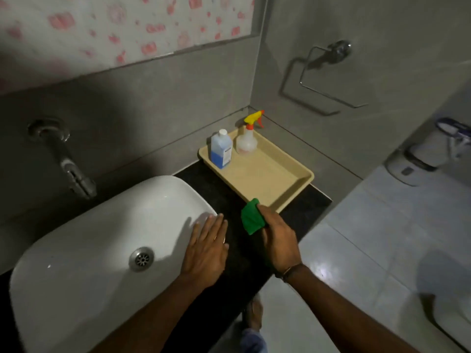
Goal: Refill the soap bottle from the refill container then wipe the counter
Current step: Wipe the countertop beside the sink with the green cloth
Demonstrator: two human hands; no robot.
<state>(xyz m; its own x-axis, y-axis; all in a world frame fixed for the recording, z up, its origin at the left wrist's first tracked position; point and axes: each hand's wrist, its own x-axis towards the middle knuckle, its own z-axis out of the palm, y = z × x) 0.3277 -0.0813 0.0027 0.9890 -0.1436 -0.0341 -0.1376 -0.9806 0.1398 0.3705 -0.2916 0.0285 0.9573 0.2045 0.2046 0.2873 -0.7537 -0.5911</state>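
Note:
A folded green cloth [251, 216] is gripped in my right hand [276, 240], held over the black counter [216, 189] just in front of a beige tray [288, 179]. My left hand [206, 250] lies flat with fingers spread on the right rim of the white sink [102, 238]. At the far end of the tray stand a refill container [221, 150] with blue liquid and a white cap, and a clear spray bottle [246, 141] with a yellow and red trigger head.
A metal tap [71, 166] juts from the grey wall above the sink. A chrome towel ring [328, 72] hangs on the right wall. A toilet and light floor tiles [382, 238] lie to the right, below the counter edge.

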